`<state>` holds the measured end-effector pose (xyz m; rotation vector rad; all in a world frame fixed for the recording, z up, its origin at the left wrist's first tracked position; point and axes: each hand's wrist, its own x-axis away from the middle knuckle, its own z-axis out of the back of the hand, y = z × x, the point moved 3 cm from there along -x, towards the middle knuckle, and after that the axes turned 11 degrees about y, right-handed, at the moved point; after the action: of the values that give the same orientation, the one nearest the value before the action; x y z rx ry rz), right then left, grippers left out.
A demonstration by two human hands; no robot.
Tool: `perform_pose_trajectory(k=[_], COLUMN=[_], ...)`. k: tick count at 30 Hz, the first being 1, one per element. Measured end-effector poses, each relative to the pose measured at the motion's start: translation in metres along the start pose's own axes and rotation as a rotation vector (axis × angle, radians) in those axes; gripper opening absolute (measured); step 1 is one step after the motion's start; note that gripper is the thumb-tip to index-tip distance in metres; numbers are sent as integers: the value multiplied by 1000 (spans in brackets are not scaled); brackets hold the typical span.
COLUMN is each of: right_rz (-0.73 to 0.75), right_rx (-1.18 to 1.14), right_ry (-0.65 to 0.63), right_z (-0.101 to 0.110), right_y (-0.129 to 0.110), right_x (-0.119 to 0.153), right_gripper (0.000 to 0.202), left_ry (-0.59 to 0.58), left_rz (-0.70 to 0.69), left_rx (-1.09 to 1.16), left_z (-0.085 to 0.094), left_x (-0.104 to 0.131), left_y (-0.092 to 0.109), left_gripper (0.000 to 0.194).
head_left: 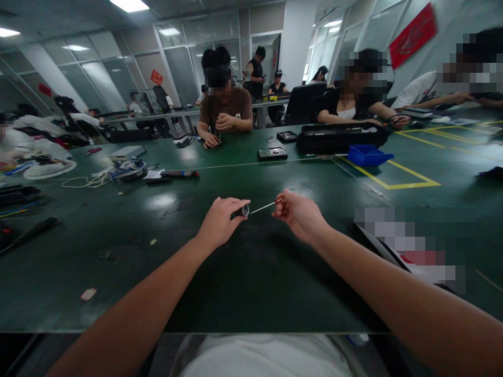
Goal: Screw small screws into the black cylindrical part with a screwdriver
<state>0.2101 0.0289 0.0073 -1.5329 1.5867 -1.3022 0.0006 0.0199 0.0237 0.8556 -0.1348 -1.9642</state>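
Above the green table (236, 283), my left hand (222, 222) pinches a small dark cylindrical part (244, 210) with a light, round end facing right. My right hand (296, 212) is closed around the red handle of a thin screwdriver (263, 208). Its metal shaft points left and slightly down, with the tip close to the round end of the part. Whether the tip touches the part cannot be made out.
A blue bin (368, 155) and a long black case (341, 137) stand at the back right. An opened device (272, 153) lies at the back middle, coiled cables (128, 170) at the left. A pixelated item lies beside my right forearm. Several people sit across the table.
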Motion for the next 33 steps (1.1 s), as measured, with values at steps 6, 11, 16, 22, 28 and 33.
perform_pose_trajectory(k=[6,11,16,22,28,33], right_rz=[164,247,313,490,644,642], right_rx=[63,120,199,510,771,703], right_ry=[38,15,-13,-20,15,-99], right_z=[0,-3,-4,-3,-4,-7], right_y=[-3,-2,-1,-16,-26,-21], right_x=[3,5,5,17,25,25], right_gripper=[19,19,24,34,29,11], left_ry=[-1,-24,-26,-22,-23,-16], left_rz=[36,44,41,89,108,82], left_rx=[14,18,27,1,-13,1], left_z=[-4,-6,-6,-4,-3,-5], left_x=[1,3,2,1,1,1], left_y=[-5,-2,-1,1,2,-3], left_gripper=[42,43,43,45,44,41])
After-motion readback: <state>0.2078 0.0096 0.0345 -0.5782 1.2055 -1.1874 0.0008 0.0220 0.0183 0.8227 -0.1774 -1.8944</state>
